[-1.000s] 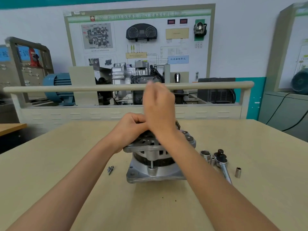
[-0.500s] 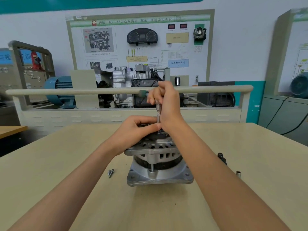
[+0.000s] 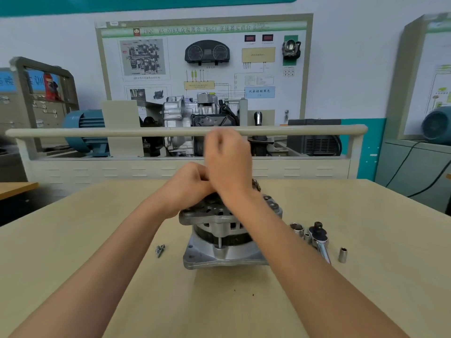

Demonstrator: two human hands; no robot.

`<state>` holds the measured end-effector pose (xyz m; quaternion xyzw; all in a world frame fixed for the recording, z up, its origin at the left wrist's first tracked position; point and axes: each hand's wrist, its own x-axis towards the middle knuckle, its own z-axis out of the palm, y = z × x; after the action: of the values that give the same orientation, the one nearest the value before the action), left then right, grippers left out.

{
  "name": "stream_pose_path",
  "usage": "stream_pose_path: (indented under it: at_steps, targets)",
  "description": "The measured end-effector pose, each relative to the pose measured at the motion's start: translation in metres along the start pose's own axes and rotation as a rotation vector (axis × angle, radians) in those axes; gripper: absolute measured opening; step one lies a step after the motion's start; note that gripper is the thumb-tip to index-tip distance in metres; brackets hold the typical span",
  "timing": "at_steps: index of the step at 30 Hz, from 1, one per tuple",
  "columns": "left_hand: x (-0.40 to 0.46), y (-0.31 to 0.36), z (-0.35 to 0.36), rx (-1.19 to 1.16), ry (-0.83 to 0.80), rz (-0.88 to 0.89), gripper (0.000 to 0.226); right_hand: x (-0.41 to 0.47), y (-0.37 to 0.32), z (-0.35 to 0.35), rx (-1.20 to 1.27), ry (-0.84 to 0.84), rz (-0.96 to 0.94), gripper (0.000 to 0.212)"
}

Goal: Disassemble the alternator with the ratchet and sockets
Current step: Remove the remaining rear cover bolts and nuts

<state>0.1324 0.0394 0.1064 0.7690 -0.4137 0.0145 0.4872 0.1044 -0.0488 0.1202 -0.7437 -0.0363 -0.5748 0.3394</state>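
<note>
1. The alternator (image 3: 224, 237) stood upright on its flat mounting flange near the middle of the counter (image 3: 366, 289), with its dark, vented end cover facing up.
2. The left hand (image 3: 188, 184) reached in from the lower left, forearm stretched across the counter, and rested on top of the alternator with its fingers curled inward. What, if anything, those fingers gripped was hidden, so the state of this grip could not be told.
3. The right hand (image 3: 228, 159) was raised above the alternator's top, wrist bent and knuckles up, blurred by motion. Its fingers were curled into a loose fist. Any tool inside was hidden, so the state of this grip could not be told either.
4. The two hands touched, the right one just above and beside the left.
5. The right forearm crossed the alternator's right side and hid part of the flange.
6. The ratchet (image 3: 319, 240) lay on the counter right of the alternator, head away from the person.
7. A socket (image 3: 297, 229) sat just beside the ratchet's head, and a small socket (image 3: 342, 255) stood further right.
8. Loose screws (image 3: 160, 250) lay on the counter left of the flange.
</note>
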Motion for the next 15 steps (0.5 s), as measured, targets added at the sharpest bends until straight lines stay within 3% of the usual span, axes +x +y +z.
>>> stream_pose_path:
  at_steps: [2,3,5,9,15]
  targets:
    - [-0.001,-0.003,0.006,0.022,0.111,0.024,0.033,-0.009,0.0,0.003,-0.592,0.03,-0.109,0.027]
    - [-0.001,-0.005,0.01,0.036,0.152,0.034,0.031,-0.012,-0.001,0.003,-0.712,0.048,-0.095,0.031]
    - [-0.001,-0.008,0.014,0.06,0.197,0.052,0.018,-0.013,-0.001,0.0,-0.678,0.093,-0.098,0.031]
    - [-0.004,-0.009,0.018,0.028,0.171,0.092,0.03,-0.005,0.0,-0.004,-0.058,0.105,-0.036,0.025]
    - [-0.005,-0.009,0.017,-0.051,0.068,0.134,0.019,0.02,0.006,-0.008,0.907,-0.281,0.385,0.069]
